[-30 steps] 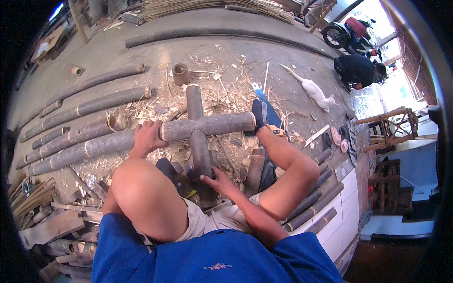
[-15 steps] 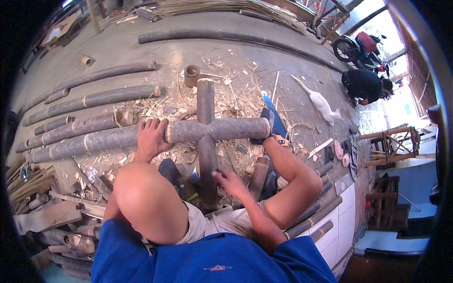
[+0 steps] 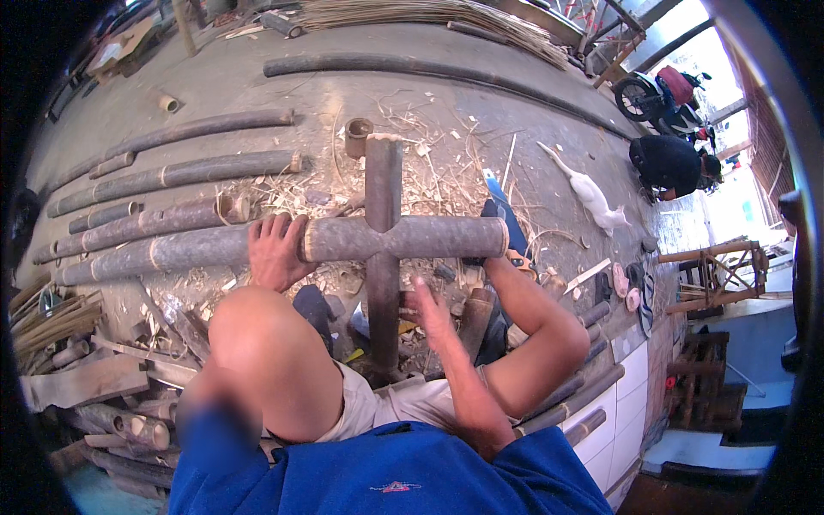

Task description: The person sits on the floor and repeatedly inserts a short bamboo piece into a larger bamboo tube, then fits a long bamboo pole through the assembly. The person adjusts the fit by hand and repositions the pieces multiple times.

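Note:
A thick grey-brown bamboo pole (image 3: 197, 249) lies crosswise before me, and my left hand (image 3: 279, 251) is wrapped over it beside a pale node ring. An upright bamboo piece (image 3: 383, 300) crosses the pole near its right end, fitted closely at the joint. My right hand (image 3: 429, 311) is just right of the upright's lower part, thumb up and fingers apart, holding nothing; whether the fingertips touch the bamboo I cannot tell. Past the pole's right end lies a long blue tool (image 3: 512, 225) with an orange-and-black handle, partly hidden by my foot and leg.
Several bamboo poles (image 3: 176, 176) lie at the left. Shavings (image 3: 438, 176) and a short bamboo cup (image 3: 359, 137) are beyond the joint. A white cat (image 3: 592, 196) lies at the right, near a crouching person (image 3: 665, 163) and a motorbike (image 3: 639, 96). Split bamboo (image 3: 64, 326) is piled at lower left.
My right hand has risen along the upright, its thumb now pointing up. The upright's top leans nearer in view, and the joint sits slightly further right. My left hand keeps its hold.

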The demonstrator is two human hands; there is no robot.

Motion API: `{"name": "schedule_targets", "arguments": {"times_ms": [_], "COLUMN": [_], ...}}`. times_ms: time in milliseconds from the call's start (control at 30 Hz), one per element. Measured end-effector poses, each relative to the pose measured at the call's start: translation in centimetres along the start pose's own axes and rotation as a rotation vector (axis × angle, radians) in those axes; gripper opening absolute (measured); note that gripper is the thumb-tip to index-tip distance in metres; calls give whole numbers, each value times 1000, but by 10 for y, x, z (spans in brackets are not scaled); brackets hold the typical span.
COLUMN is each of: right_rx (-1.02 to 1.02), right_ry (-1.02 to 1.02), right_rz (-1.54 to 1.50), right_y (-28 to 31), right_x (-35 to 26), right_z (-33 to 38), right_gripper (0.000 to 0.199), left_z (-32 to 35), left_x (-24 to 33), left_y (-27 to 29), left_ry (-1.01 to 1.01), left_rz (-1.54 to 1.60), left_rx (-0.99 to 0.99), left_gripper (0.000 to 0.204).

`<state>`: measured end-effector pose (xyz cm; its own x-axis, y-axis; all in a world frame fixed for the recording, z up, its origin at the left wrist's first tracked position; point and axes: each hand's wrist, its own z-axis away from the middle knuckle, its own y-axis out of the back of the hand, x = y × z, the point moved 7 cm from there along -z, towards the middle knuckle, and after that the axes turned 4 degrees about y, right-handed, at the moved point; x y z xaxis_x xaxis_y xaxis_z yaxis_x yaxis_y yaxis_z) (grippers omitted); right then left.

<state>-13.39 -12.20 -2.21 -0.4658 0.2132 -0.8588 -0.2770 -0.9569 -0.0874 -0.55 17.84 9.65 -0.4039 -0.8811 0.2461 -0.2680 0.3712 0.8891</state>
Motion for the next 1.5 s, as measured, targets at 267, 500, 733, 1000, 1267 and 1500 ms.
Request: {"name": "schedule_targets", "arguments": {"times_ms": [267, 500, 733, 1000, 1267, 1500], "right_rx": [-156, 149, 259, -380, 138, -183], "right_ry": [153, 517, 778, 600, 700, 165], "right_rz": [484, -95, -198, 111, 536, 589], "right_y": [-12, 68, 32, -174, -37, -40], "right_x": [-7, -215, -361, -231, -175, -5], "right_z": [31, -2, -49, -120, 13, 71], "right_gripper": [68, 86, 94, 102, 67, 77], "left_z": [-2, 12, 38, 50, 13, -29], "left_x": [0, 2, 9, -7, -29, -38], "left_y": [5, 16, 27, 24, -29, -68], "left_ry": [4, -24, -108, -98, -42, 19], "left_rz": [32, -30, -80, -154, 29, 91], "left_rx": [-37, 30, 103, 75, -234, -401], "left_gripper": [90, 94, 94, 68, 94, 88]}}
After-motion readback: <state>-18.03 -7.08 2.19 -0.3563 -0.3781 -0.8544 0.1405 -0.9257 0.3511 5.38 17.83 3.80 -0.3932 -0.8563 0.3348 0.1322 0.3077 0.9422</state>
